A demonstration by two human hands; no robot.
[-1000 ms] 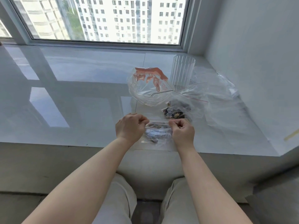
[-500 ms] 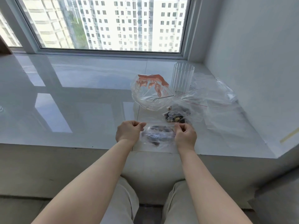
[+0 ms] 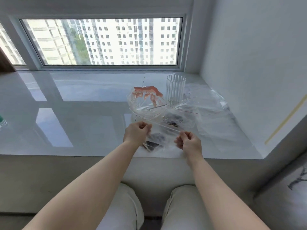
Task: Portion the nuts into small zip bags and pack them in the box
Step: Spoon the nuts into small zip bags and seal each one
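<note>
Just below frame centre, the left hand (image 3: 136, 133) and right hand (image 3: 189, 143) each pinch one end of the small bag (image 3: 157, 140). Its zip strip runs between them, sloping down to the right. The nuts (image 3: 155, 141) sag below that line, nearer the left hand.

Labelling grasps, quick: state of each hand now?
Left hand: pinches the small clear plastic zip bag of nuts at its top.
Right hand: pinches the same bag's top.
</note>
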